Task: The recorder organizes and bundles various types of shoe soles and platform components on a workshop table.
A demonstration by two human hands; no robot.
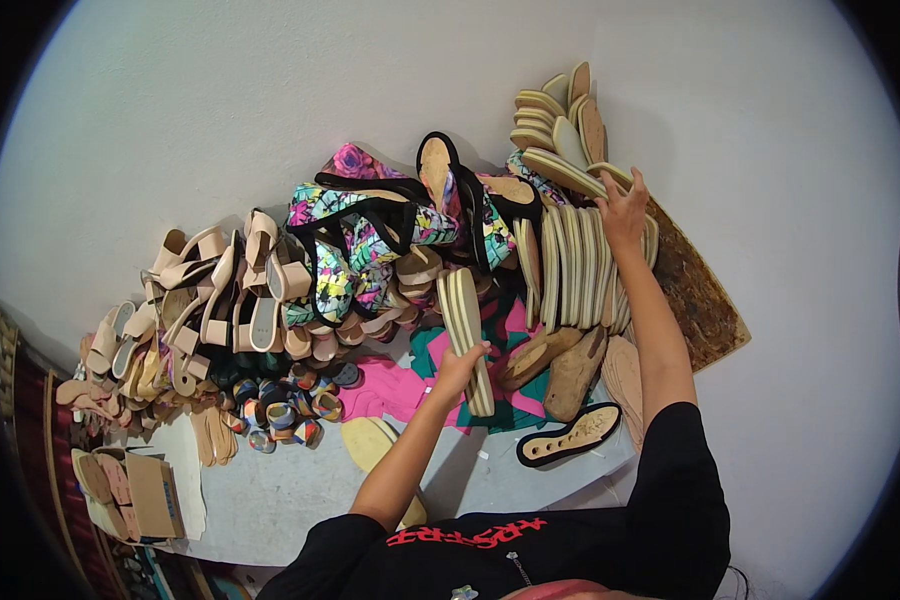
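My left hand [457, 371] is closed around cream layered shoe soles [463, 322], held upright above the table. Farther right, my right hand [624, 207] reaches up with its fingers apart, at the ends of cream soles [565, 172] lying on top of the pile. Below it stands a row of similar soles [577, 262], packed on edge and partly hidden by my right forearm. More soles with tan faces [592, 130] are heaped against the wall.
Floral wedge sandals [355, 215] and beige heeled sandals [263, 322] are piled along the wall. Wooden shoe forms [576, 374], a black-edged sole [570, 436] and pink cloth [385, 386] lie on the grey table [270, 505]. A cardboard box [155, 496] stands left; a brown board [692, 290] leans right.
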